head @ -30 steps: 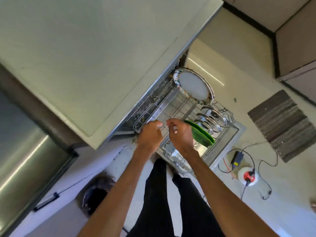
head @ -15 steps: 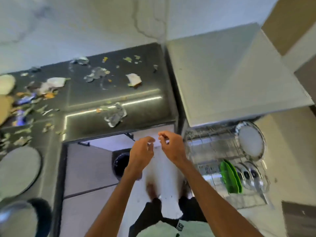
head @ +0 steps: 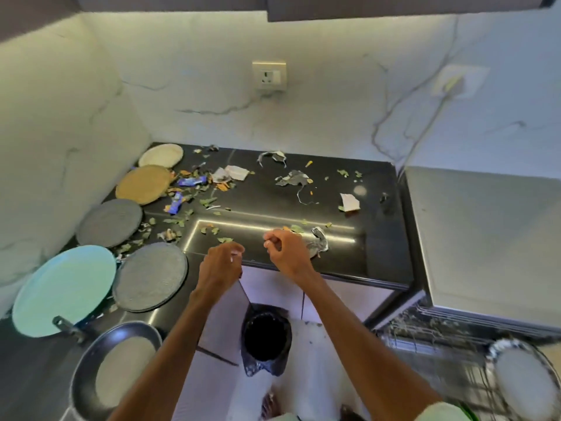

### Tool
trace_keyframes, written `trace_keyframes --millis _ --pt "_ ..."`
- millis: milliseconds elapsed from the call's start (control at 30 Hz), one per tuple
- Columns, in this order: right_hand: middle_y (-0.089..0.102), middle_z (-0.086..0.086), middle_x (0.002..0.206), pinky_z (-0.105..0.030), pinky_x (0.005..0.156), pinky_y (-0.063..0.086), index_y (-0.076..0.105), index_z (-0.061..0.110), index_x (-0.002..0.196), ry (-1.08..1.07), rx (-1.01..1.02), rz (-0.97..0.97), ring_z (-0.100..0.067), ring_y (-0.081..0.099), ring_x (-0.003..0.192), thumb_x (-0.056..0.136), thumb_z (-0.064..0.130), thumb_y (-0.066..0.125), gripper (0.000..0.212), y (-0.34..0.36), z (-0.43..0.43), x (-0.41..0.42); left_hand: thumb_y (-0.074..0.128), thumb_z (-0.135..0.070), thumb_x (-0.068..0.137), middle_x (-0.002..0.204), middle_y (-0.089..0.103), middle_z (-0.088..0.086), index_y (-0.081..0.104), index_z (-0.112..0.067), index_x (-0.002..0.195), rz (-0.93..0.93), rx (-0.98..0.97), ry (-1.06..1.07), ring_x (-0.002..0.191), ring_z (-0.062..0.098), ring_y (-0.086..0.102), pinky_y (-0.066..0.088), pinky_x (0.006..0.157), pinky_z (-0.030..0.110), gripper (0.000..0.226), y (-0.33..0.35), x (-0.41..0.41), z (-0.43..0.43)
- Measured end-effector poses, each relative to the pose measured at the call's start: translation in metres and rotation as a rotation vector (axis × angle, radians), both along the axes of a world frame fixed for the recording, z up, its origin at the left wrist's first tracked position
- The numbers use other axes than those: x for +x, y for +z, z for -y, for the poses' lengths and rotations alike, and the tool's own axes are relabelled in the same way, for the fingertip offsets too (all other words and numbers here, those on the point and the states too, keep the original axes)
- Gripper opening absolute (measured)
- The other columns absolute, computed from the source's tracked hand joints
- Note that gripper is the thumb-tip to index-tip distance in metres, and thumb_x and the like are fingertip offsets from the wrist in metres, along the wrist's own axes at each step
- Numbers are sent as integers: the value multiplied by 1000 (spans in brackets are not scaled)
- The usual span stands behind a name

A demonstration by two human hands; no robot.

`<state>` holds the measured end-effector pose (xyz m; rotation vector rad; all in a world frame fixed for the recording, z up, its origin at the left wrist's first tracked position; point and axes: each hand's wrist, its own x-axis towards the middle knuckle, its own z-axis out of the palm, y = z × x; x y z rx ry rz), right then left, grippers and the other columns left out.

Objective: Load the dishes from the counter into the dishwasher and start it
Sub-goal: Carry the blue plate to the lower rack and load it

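Several plates lie along the left of the black counter [head: 273, 202]: a cream plate [head: 161, 155], a tan plate [head: 144, 184], a grey plate [head: 109, 222], a light blue plate [head: 65, 288] and a dark grey plate [head: 151, 276]. A frying pan [head: 115, 369] sits at the lower left. The dishwasher rack [head: 440, 344] is pulled out at the lower right, with a patterned plate [head: 528, 381] standing in it. My left hand [head: 221, 262] and my right hand [head: 288, 253] hover over the counter's front edge, fingers loosely curled, holding nothing.
Torn wrappers, paper bits and leaf scraps [head: 291, 180] litter the counter. A black-lined bin [head: 265, 341] stands on the floor below the counter edge. The dishwasher's pale top [head: 485, 238] is at the right. A wall socket [head: 269, 75] sits above.
The view has swung from the dishwasher rack up and left to the counter. Both hands have left the rack and now hang over the counter's front edge.
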<state>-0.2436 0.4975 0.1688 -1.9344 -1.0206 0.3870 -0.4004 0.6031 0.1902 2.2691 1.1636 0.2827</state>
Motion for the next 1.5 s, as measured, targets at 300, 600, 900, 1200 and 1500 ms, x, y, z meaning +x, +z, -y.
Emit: trace_keyframes --millis 300,600,900,1200,1500 --pt "76 1 90 -31 78 58 77 14 101 161 -34 65 -10 67 77 90 12 67 15 25 -62 -5 63 -15 95 113 74 1 73 -17 114 52 85 31 93 14 71 58 84 35 22 17 -19 -42" --pt "77 2 97 -23 77 57 77 16 103 374 -63 106 -6 68 81 90 15 68 16 16 -146 16 63 -17 95 113 74 -2 71 -20 115 28 77 267 97 13 69 58 87 39 22 10 -16 -74" --pt "76 3 89 -16 73 52 77 19 95 631 -112 119 -6 66 73 85 17 73 11 -4 -214 -7 63 -14 89 106 73 -3 74 -20 105 23 29 603 96 15 66 53 85 34 21 2 -42 -72" --pt "76 0 96 -30 83 57 77 11 103 889 -207 89 -14 70 88 86 10 61 23 -22 -238 -83 56 -16 78 101 74 -6 73 -25 98 -21 -28 842 94 17 68 58 85 39 27 -22 -106 -84" --pt "37 3 49 -28 48 31 37 22 49 1077 -294 192 -9 34 48 76 -2 44 37 -46 -241 -148 56 -9 79 107 73 -1 71 -24 102 -173 -162 866 100 22 69 58 88 42 31 -45 -184 -106"
